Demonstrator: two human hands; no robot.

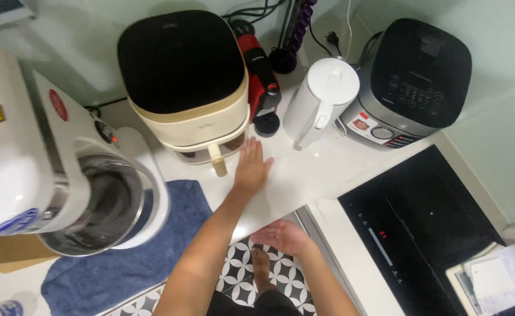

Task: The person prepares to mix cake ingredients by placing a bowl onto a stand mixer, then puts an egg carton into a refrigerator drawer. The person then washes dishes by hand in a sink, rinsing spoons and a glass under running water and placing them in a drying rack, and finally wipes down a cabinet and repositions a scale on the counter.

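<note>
My left hand (251,167) lies flat, palm down, on the white countertop (304,169), fingers together and stretched forward. Its fingertips are close to the handle of a cream air fryer with a black top (187,82). My right hand (281,236) hangs palm up just off the counter's front edge, above the patterned floor tiles, fingers loosely curled and holding nothing. A white electric kettle (322,99) stands a little beyond and right of my left hand.
A white stand mixer with a steel bowl (76,187) sits on a blue towel (152,251) at left. A red appliance (260,76) and a rice cooker (412,76) stand at the back. A black induction hob (427,228) fills the right. Papers (497,281) lie at lower right.
</note>
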